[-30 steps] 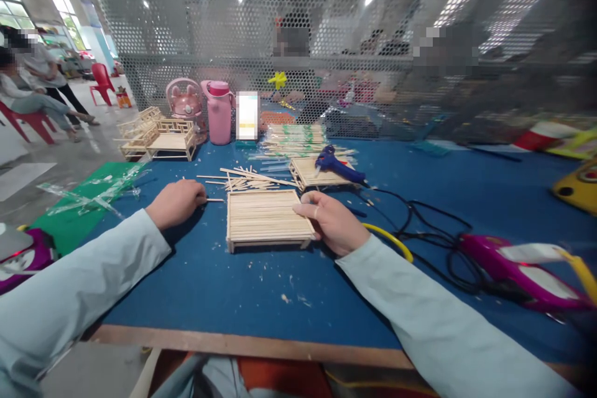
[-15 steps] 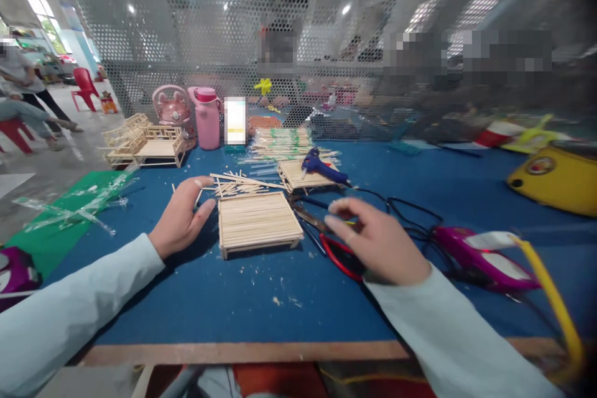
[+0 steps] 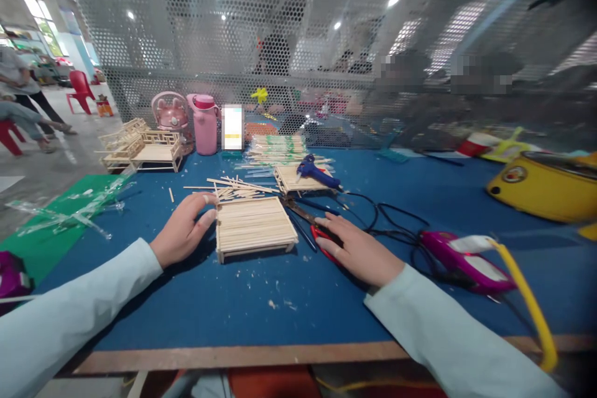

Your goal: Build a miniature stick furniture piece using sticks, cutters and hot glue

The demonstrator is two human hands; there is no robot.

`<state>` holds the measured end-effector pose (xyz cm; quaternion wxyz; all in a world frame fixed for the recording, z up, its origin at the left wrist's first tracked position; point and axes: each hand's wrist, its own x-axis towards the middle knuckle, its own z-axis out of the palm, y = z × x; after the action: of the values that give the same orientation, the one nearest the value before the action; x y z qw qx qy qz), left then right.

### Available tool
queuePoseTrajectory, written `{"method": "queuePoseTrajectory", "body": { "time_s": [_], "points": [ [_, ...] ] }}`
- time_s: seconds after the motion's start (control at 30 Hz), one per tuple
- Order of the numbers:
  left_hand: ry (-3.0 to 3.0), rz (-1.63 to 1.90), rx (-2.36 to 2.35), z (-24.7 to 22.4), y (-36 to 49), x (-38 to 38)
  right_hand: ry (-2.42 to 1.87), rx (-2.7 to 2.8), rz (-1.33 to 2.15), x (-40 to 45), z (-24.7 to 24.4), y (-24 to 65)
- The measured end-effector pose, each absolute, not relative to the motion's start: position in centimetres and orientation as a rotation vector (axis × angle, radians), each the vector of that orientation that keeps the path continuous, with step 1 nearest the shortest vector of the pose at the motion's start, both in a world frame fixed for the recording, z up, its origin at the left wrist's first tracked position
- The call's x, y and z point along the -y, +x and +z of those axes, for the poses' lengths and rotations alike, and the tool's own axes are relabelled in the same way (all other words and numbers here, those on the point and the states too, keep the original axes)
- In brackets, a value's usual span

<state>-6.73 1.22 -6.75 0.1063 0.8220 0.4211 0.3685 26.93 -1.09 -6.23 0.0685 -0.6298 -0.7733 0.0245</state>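
A small bed-like frame of pale wooden sticks (image 3: pixel 254 224) with a slatted top stands on short legs in front of me. At its left edge is my left hand (image 3: pixel 184 233), thumb and index finger apart, the fingertips at or touching the corner. A thin stick rises there. My right hand (image 3: pixel 361 249) lies palm down with fingers stretched over the red-handled scissors (image 3: pixel 321 237), not closed round them. The scissors' blades point towards loose sticks (image 3: pixel 237 188) behind the frame. A blue glue gun (image 3: pixel 317 173) rests on a second stick frame (image 3: pixel 291 181).
At back left are stick furniture models (image 3: pixel 156 152), a pink flask (image 3: pixel 205 130) and an upright phone (image 3: pixel 232 127). Bundled sticks (image 3: pixel 275 148) lie before the perforated screen (image 3: pixel 209 31). Black cables (image 3: pixel 387 208), a purple device (image 3: pixel 466 261) and a yellow container (image 3: pixel 536 189) occupy the right.
My right hand has lowered onto the scissors and its fingers have stretched out. My left hand has come closer to the frame's left edge. The camera view has shifted slightly.
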Motion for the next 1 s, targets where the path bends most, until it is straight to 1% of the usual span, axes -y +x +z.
{"method": "queuePoseTrajectory", "body": {
  "time_s": [0.3, 0.43, 0.53, 0.63, 0.7, 0.77, 0.9, 0.93, 1.0],
  "points": [
    [2.407, 1.006, -1.193, -6.8, -6.6, -1.2, -1.779, 2.459, 0.124, -1.5, -5.8, 29.4],
    [2.384, 1.000, -1.167, -6.8, -6.8, -1.2, -1.750, 2.535, 0.045, -0.4, -6.2, 30.3],
    [2.388, 0.997, -1.023, -6.9, -7.0, -1.0, -1.729, 2.527, -0.032, 1.5, -5.8, 29.6],
    [2.436, 0.906, -0.843, -7.0, -7.0, -0.7, -1.538, 2.469, -0.086, 2.7, -4.0, 27.0],
    [2.415, 0.864, -0.804, -7.2, -6.9, -0.6, -1.359, 2.490, 0.010, 2.7, -2.6, 24.6],
    [2.309, 0.906, -0.880, -7.4, -6.9, -0.8, -1.335, 2.466, 0.121, 1.9, -1.5, 22.3],
    [2.043, 1.061, -1.056, -7.6, -7.4, -1.8, -1.714, 2.394, 0.332, -0.1, -0.7, 20.2],
    [1.991, 1.068, -1.052, -7.6, -7.6, -2.0, -1.753, 2.383, 0.399, -0.5, -0.7, 20.3],
    [1.884, 1.049, -1.007, -7.5, -7.6, -2.3, -1.697, 2.363, 0.590, -0.7, -1.0, 20.8]
  ]
}}
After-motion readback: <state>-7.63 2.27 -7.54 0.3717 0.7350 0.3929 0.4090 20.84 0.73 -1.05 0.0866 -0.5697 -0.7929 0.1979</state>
